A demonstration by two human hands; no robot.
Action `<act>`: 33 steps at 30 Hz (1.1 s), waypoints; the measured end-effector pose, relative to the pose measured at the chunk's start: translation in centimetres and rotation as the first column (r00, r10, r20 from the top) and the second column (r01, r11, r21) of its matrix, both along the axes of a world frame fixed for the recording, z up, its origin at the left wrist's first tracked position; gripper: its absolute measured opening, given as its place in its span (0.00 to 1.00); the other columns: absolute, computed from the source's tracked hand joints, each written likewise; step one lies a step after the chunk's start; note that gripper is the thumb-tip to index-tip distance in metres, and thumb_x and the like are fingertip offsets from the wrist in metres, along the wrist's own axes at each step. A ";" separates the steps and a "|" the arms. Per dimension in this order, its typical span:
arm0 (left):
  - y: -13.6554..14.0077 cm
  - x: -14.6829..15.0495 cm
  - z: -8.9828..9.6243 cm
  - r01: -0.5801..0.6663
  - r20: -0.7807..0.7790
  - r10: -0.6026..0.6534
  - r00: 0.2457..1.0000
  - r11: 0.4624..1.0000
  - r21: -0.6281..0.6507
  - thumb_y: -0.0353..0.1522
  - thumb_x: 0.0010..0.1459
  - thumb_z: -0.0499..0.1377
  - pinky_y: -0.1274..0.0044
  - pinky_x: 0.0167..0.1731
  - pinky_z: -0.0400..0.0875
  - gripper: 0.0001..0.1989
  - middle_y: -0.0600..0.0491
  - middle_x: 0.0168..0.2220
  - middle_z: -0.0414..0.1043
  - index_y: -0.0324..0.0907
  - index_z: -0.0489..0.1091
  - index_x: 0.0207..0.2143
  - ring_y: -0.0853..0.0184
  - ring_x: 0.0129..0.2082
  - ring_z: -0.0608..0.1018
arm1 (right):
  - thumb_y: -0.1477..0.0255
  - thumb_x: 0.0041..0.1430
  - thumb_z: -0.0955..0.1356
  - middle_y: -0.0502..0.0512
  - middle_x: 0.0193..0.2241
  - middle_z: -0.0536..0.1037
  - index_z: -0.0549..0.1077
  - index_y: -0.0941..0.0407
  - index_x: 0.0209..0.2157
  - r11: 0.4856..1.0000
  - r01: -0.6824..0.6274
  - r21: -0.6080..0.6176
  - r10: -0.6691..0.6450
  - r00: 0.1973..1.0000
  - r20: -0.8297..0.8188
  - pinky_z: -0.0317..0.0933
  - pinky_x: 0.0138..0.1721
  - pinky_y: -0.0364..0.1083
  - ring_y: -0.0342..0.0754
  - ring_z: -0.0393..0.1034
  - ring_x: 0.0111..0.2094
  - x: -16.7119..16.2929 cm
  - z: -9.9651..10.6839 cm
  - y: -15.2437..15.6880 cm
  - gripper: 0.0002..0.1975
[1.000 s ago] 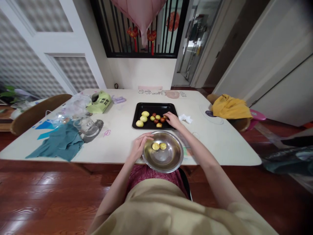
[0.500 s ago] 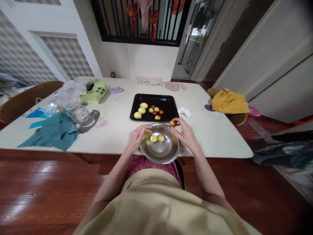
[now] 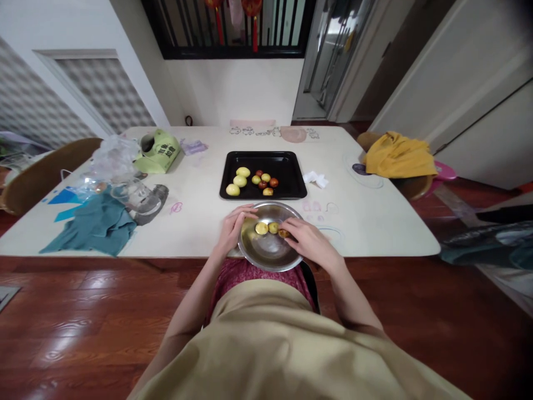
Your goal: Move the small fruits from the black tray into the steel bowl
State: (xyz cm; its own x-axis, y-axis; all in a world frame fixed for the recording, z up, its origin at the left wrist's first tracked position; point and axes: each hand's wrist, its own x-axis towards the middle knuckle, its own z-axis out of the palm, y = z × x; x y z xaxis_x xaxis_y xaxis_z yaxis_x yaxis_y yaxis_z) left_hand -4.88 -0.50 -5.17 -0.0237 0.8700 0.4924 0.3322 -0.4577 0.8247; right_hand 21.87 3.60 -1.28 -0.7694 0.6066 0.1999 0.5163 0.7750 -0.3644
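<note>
A shiny metal bowl [image 3: 270, 261] stands at the table's front edge, close to my body. My left hand [image 3: 234, 226] grips its left rim, fingers lying over the edge. Inside the bowl are two yellow fruits [image 3: 262, 228], side by side. My right hand [image 3: 307, 240] reaches over the right rim, its fingers around a mottled brown and yellow fruit [image 3: 283, 234] low in the bowl. Just beyond is a black tray [image 3: 285, 166]. On it, larger yellow-green fruits [image 3: 240, 181] line the left, and smaller red-brown and greenish fruits [image 3: 273, 182] cluster in the middle.
White crumpled tissue [image 3: 316, 179] is right of the tray. On the table's left are a teal cloth [image 3: 94, 225], a clear pitcher [image 3: 139, 197], plastic bags [image 3: 114, 158] and a green paper bag [image 3: 160, 153]. Yellow cloth [image 3: 397, 155] covers a chair at right.
My right hand has moved left and down from the bowl's right rim, bringing the brown and yellow fruit into the bowl beside the other two. My left hand stays on the rim.
</note>
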 end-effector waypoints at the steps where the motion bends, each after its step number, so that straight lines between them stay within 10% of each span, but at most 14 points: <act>1: 0.0 0.0 0.0 -0.003 -0.005 0.003 1.000 1.000 -0.003 0.50 0.76 0.46 0.59 0.65 0.70 0.31 0.45 0.51 0.83 0.43 0.83 0.39 0.54 0.61 0.78 | 0.84 0.61 0.70 0.58 0.47 0.79 0.76 0.53 0.49 1.000 -0.001 -0.007 0.001 1.000 0.012 0.73 0.51 0.56 0.57 0.77 0.49 -0.2 0.0 0.0 0.17; 33: 0.1 -0.1 -0.2 -0.012 -0.025 0.012 1.000 1.000 0.000 0.50 0.76 0.46 0.59 0.65 0.69 0.31 0.45 0.51 0.83 0.43 0.82 0.39 0.54 0.60 0.78 | 0.80 0.62 0.74 0.57 0.42 0.81 0.77 0.54 0.45 0.999 0.032 -0.018 -0.032 0.999 -0.022 0.72 0.49 0.55 0.57 0.78 0.45 -0.2 -0.6 -0.2 0.11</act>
State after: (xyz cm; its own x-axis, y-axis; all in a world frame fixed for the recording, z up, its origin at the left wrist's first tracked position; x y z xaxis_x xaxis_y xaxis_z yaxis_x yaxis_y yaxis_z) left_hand -5.01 -0.45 -5.34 -0.0215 0.8697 0.4932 0.3577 -0.4539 0.8161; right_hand 21.63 3.42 -1.86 -0.7453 0.6341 0.2059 0.5323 0.7519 -0.3890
